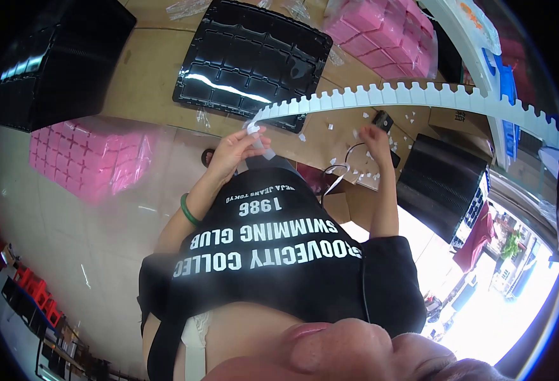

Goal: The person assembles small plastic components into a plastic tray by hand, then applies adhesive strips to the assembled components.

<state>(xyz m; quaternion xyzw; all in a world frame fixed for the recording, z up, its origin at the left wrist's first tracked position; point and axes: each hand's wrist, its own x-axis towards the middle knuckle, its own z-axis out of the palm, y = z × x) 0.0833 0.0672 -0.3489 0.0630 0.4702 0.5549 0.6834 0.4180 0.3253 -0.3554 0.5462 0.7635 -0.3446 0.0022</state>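
Observation:
My left hand (236, 151) pinches the near end of a long white notched strip (368, 97) close to my body. A loose white tail hangs below its fingers. From there the strip arches away to the right, its toothed edge facing up. Over the right part of the bench my right hand (375, 141) is closed, with its fingers curled together; whatever may be in them is too small to make out. Beside that hand lies a small black device (382, 120). A black compartment tray (254, 57) rests on the bench just beyond my left hand.
Small white scraps (349, 166) litter the bench (149, 70) around a cable. Pink wrapped bundles sit at the back right (381, 35) and at left (89, 159). Stacked black trays stand at left (70, 60) and right (441, 184). A white frame (467, 44) rises at right.

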